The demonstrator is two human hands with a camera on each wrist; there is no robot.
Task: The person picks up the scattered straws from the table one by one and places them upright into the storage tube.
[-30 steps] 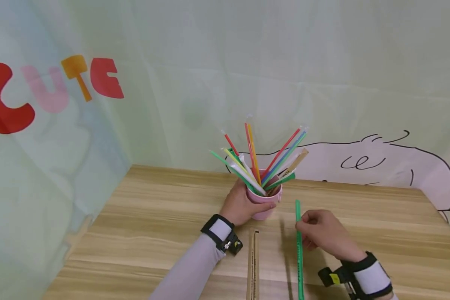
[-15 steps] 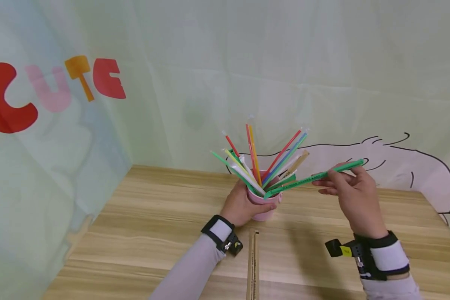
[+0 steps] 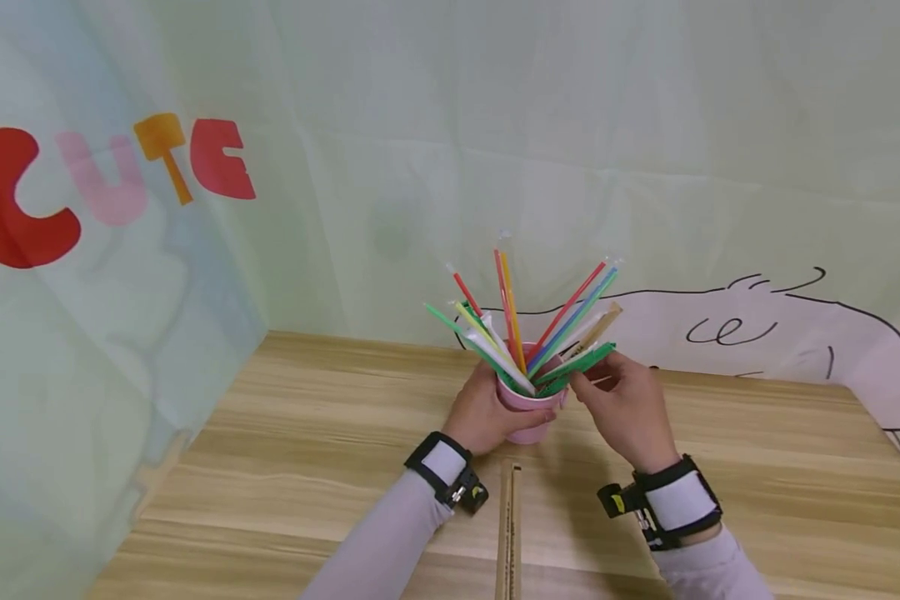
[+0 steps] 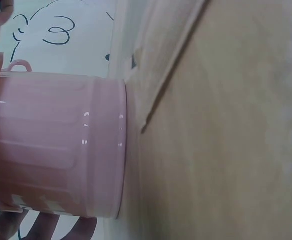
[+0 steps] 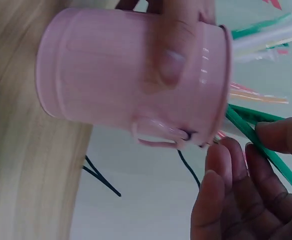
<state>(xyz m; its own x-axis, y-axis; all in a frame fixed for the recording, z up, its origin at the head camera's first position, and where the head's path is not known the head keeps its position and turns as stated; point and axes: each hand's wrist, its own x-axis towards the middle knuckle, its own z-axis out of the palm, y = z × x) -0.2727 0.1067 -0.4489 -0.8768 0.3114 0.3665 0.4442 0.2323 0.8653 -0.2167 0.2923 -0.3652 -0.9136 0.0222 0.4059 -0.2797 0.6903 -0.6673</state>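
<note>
A pink metal pail (image 3: 528, 434) stands upright on the wooden table, filled with wrapped straws fanning outward. My left hand (image 3: 480, 412) grips it round the left side, thumb across the front; in the left wrist view, fingertips show beneath its wall. At the right of the rim, my right hand (image 3: 630, 408) pinches a green paper-wrapped straw (image 5: 283, 171) between thumb and fingers. Its lower end is inside the pail, hidden by the rim. Beside it leans another green wrapped straw (image 5: 256, 115). Red, orange, blue, yellow and white straws rise behind.
Brown paper-wrapped straws (image 3: 509, 533) lie lengthwise on the table (image 3: 307, 467) in front of the pail. A printed backdrop (image 3: 390, 167) hangs right behind the table's back edge. A small loop handle (image 5: 158, 137) sticks out from the pail's side.
My right hand has lifted the green straw off the table, tilted it over to the pail and slid its end in. The left hand keeps its hold on the pail.
</note>
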